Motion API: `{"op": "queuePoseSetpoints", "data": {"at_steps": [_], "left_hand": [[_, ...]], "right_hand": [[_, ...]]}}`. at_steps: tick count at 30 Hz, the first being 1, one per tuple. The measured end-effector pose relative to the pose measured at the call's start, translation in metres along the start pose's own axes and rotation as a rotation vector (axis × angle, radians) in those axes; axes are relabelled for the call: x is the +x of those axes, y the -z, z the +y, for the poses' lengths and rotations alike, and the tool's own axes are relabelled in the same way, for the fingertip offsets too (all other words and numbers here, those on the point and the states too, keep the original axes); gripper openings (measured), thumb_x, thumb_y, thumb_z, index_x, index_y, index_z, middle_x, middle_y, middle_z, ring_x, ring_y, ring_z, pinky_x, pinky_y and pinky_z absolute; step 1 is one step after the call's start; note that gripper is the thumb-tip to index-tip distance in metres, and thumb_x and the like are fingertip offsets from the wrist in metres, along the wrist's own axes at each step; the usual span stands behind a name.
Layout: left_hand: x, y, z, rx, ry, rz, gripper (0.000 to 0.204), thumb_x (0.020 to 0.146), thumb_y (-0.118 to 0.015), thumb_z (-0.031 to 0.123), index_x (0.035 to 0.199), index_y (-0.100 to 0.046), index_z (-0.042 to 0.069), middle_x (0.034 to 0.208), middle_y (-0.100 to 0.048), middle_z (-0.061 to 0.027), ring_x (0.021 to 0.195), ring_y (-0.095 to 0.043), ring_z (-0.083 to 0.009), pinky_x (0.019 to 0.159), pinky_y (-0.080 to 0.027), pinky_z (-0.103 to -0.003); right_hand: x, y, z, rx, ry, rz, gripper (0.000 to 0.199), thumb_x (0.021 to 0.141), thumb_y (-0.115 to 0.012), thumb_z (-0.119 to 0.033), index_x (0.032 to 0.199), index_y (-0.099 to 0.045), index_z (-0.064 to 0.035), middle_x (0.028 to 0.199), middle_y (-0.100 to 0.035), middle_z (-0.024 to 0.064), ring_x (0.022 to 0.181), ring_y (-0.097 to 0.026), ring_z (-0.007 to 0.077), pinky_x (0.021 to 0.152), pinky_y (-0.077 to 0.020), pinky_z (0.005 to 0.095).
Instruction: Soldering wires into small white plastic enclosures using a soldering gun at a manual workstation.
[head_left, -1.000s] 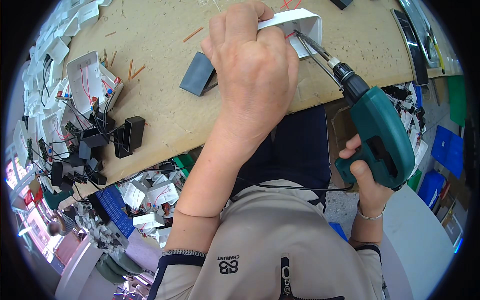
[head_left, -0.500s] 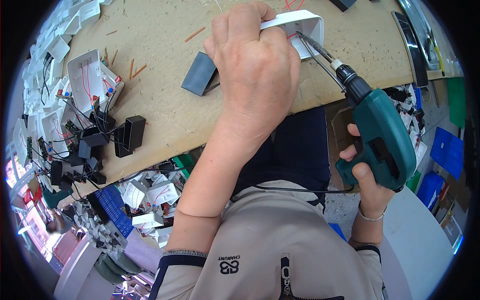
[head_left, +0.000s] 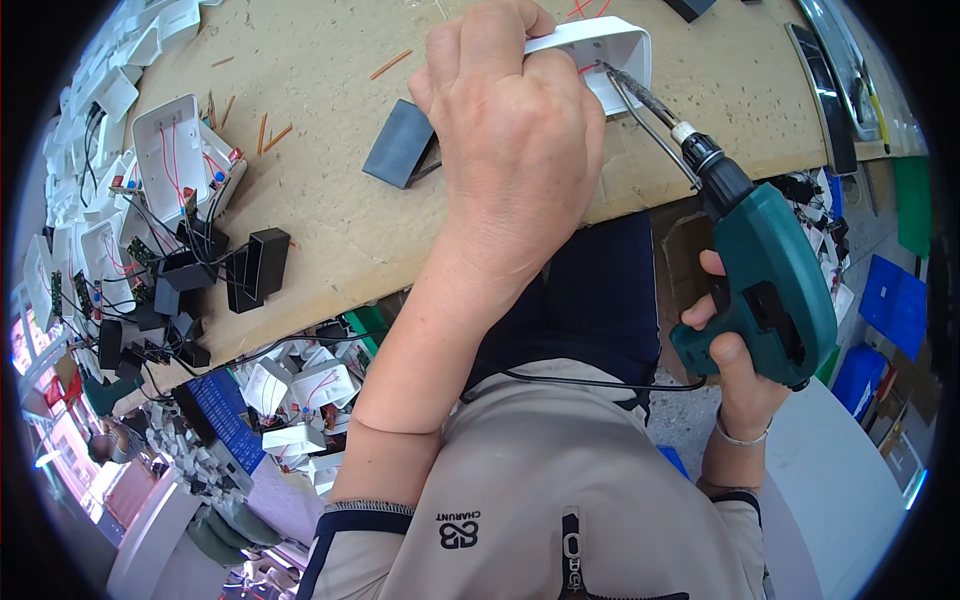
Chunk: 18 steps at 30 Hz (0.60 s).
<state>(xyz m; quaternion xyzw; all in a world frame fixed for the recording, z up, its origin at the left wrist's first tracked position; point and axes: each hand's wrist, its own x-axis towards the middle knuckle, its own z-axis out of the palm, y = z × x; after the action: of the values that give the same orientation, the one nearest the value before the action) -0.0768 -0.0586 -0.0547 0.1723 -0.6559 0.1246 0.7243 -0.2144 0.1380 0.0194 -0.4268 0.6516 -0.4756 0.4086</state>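
At the top centre, my left hand (head_left: 515,130) is closed on a white plastic housing (head_left: 632,45), tipped so that its hollow side shows. A red wire end (head_left: 588,68) lies inside it. My right hand (head_left: 745,375) grips the handle of a green soldering gun (head_left: 785,265), whose dark tip and thin metal side tube reach into the housing beside that wire. Whether the tip touches the wire is too small to tell. Just left of my left hand, a dark grey box (head_left: 398,143) with a black cable rests on the cardboard-covered table (head_left: 330,220). My left fingertips are partly hidden.
Wired white housings (head_left: 165,150) and black boxes (head_left: 258,270) crowd the table's left side. Short copper-coloured sticks (head_left: 390,64) lie nearby. A black cord (head_left: 600,382) crosses my lap to the gun. More white housings (head_left: 325,385) sit below the table edge.
The soldering gun and my right hand have shifted very slightly right, and the housing with my left hand has moved a touch the same way. The tip stays inside the housing.
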Motion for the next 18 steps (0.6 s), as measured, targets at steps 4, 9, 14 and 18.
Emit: {"op": "queuePoseSetpoints", "data": {"at_steps": [4,9,14,18], "left_hand": [[0.0006,0.0012,0.0012,0.004,0.024,-0.02,0.011,0.058,-0.06,-0.002,0.068,-0.055,-0.001,0.085,-0.051,-0.0125,0.077,-0.048,-0.0297,0.068,-0.035,-0.039],[0.0002,0.0021,0.0022,0.002,0.039,-0.02,0.011,0.058,-0.06,-0.002,0.068,-0.055,-0.001,0.084,-0.051,-0.0125,0.077,-0.047,-0.0297,0.068,-0.035,-0.039],[0.0005,0.0015,0.0015,0.01,0.019,-0.021,0.011,0.058,-0.06,-0.002,0.067,-0.054,0.0,0.084,-0.051,-0.0123,0.077,-0.047,-0.0295,0.067,-0.035,-0.039],[0.0012,0.0028,0.0019,0.014,0.024,-0.028,0.011,0.058,-0.06,-0.002,0.067,-0.054,0.0,0.085,-0.051,-0.0124,0.077,-0.047,-0.0296,0.067,-0.034,-0.039]], "right_hand": [[-0.0017,-0.0002,0.0013,0.028,-0.011,-0.004,0.072,0.071,-0.073,-0.036,0.122,-0.043,0.0059,0.107,-0.057,0.0219,0.073,-0.061,0.0156,0.064,-0.0516,0.026],[-0.0021,-0.0002,0.001,0.033,-0.02,0.0,0.072,0.071,-0.072,-0.037,0.121,-0.043,0.0062,0.106,-0.057,0.0215,0.072,-0.061,0.0151,0.063,-0.0517,0.0255],[-0.0003,-0.0031,0.0003,0.026,-0.008,0.012,0.073,0.071,-0.072,-0.038,0.121,-0.043,0.0061,0.105,-0.058,0.0211,0.071,-0.06,0.0149,0.062,-0.0516,0.0257],[0.0016,-0.0044,-0.0003,-0.001,0.023,0.014,0.072,0.071,-0.072,-0.037,0.121,-0.043,0.0058,0.104,-0.058,0.0205,0.07,-0.06,0.0147,0.061,-0.0512,0.0255]]}}
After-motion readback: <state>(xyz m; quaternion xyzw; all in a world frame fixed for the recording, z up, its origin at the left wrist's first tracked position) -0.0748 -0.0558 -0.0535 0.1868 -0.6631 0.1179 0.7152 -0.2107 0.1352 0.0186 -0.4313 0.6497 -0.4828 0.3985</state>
